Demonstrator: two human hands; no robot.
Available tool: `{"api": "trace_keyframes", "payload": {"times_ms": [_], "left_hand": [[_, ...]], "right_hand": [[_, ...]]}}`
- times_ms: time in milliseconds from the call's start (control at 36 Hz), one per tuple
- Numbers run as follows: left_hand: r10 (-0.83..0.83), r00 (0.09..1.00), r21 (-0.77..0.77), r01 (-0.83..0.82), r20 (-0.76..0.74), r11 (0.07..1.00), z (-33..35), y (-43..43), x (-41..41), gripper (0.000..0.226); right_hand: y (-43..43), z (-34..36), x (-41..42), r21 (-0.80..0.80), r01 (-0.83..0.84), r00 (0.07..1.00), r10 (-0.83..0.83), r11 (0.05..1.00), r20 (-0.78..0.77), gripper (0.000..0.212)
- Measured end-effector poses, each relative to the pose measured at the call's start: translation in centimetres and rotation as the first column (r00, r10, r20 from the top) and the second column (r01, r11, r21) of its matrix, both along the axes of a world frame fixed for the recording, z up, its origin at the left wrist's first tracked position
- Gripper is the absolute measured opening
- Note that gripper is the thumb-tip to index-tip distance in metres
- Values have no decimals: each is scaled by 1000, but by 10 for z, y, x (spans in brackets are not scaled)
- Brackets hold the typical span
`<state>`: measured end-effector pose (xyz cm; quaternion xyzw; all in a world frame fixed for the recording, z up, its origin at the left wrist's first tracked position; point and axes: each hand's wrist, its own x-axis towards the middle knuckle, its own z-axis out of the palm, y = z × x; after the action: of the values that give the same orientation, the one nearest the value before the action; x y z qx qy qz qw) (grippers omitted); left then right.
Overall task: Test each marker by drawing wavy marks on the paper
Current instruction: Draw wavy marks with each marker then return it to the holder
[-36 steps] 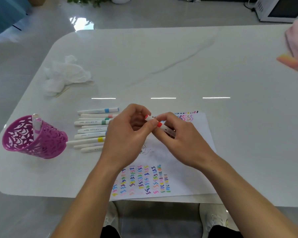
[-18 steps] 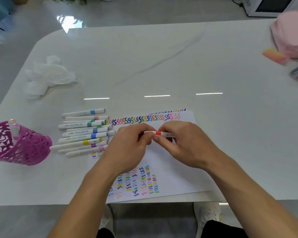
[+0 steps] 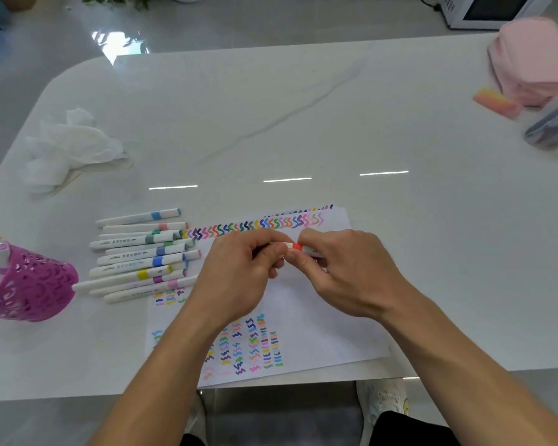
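Biggest thing on my feed is the white marble-look worktop (image 3: pixel 303 123), glossy, with light strips reflected across the middle. On its near edge lies the sheet of paper (image 3: pixel 319 333). It has a row of coloured wavy marks (image 3: pixel 258 225) along the far edge and short columns of squiggles in the near left part.

Far right there's a soft pink pouch (image 3: pixel 532 59), a bit blurred. Near left, a purple cut-out pen holder (image 3: pixel 29 291) stands on the worktop with one marker showing in it. Further back on the left is a crumpled white tissue (image 3: pixel 68 146).

Both hands are over the far half of the paper. The left hand (image 3: pixel 236 278) and right hand (image 3: pixel 345 272) meet knuckle to knuckle, fingers curled in and pinching the same red-banded marker (image 3: pixel 295 246) from either end. The marker lies roughly level, just on the near side of that wavy row. I can't tell whether the cap is on or off.

Left of the paper, between it and the holder, is a row of white markers (image 3: pixel 139 255) lying side by side, coloured bands to the right. A small orange-pink block (image 3: pixel 495 101) sits just beside the pouch.
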<state>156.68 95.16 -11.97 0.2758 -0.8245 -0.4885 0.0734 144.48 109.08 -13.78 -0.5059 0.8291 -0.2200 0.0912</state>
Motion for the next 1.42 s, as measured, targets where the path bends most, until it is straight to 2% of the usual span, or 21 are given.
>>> {"api": "trace_keyframes", "payload": {"times_ms": [167, 250, 361, 417, 472, 528, 639, 833, 889, 1000, 1056, 1111, 1250, 1306, 1417], "left_hand": [[19, 1000, 11, -19, -7, 1000, 1, -2, -1, 20], [26, 999, 25, -25, -38, 999, 2, -2, -2, 19], [52, 997, 22, -51, -58, 998, 0, 2, -5, 16], [58, 997, -3, -58, -58, 998, -1, 3, -6, 15], [80, 994, -12, -81, -80, 997, -1, 4, -7, 14], [112, 989, -18, -114, -101, 993, -1, 4, -8, 15], [133, 987, -43, -138, -94, 990, -4, 4, -10, 14], [128, 991, -139, -132, -37, 981, -9, 3, -10, 14], [116, 993, -204, -120, -29, 972, -10, 4, -10, 16], [54, 999, -299, -52, 0, 953, -12, 5, -11, 17], [33, 999, -323, -24, 22, 946, -14, 5, -12, 18], [18, 999, -338, -4, 39, 941, -15, 5, -12, 18], [-8, 996, -358, 40, 90, 933, -20, 5, -12, 20], [-10, 996, -366, 43, 91, 930, -22, 4, -12, 21], [12, 996, -436, 28, 89, 899, -24, 4, -13, 22]], "right_hand": [[3, -2, -3, -29, 62, 998, -61, 998, 22, 53], [3, -1, -5, -46, 85, 995, -83, 995, 48, 54], [2, 0, -5, -31, 94, 992, -91, 995, 91, 47], [3, 0, -5, -39, 101, 987, -96, 994, 127, 37], [3, -1, -6, -75, 121, 975, -104, 990, 196, 20], [5, -2, -10, -133, 166, 948, -120, 977, 296, 19], [11, -2, -23, -215, 302, 869, -176, 929, 462, 35], [14, -7, -35, -264, 501, 744, -255, 824, 617, 26], [12, -6, -37, -253, 565, 661, -247, 785, 709, 25], [8, -3, -40, -213, 677, 424, -137, 705, 895, 35], [7, -3, -42, -211, 684, 375, -87, 699, 923, 41], [9, -5, -43, -241, 655, 403, -61, 717, 913, 38], [9, -13, -40, -306, 587, 560, -103, 750, 822, 19], [7, -15, -39, -294, 604, 567, -140, 741, 812, 14], [4, -20, -40, -257, 618, 548, -172, 743, 819, 18]]}}
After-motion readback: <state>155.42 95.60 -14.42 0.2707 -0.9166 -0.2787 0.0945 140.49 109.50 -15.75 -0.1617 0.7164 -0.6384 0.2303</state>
